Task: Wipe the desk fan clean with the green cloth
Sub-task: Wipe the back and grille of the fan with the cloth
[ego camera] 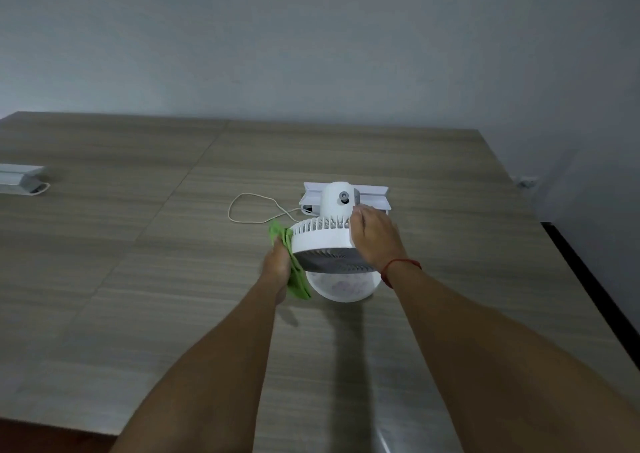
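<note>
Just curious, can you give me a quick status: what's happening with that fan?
Left hand pressing green cloth against desk fan rim. Right hand steadying fan. Cord behind, nothing blocking.

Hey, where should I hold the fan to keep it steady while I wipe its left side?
Grip the fan's ring housing from the right, as the right hand does now: the head tilts on its round base, and the left hand presses the cloth opposite.

Both arms reach forward; left hand (pixel 277 265) curled closed, right hand (pixel 375 236) cupped palm-down.
</note>
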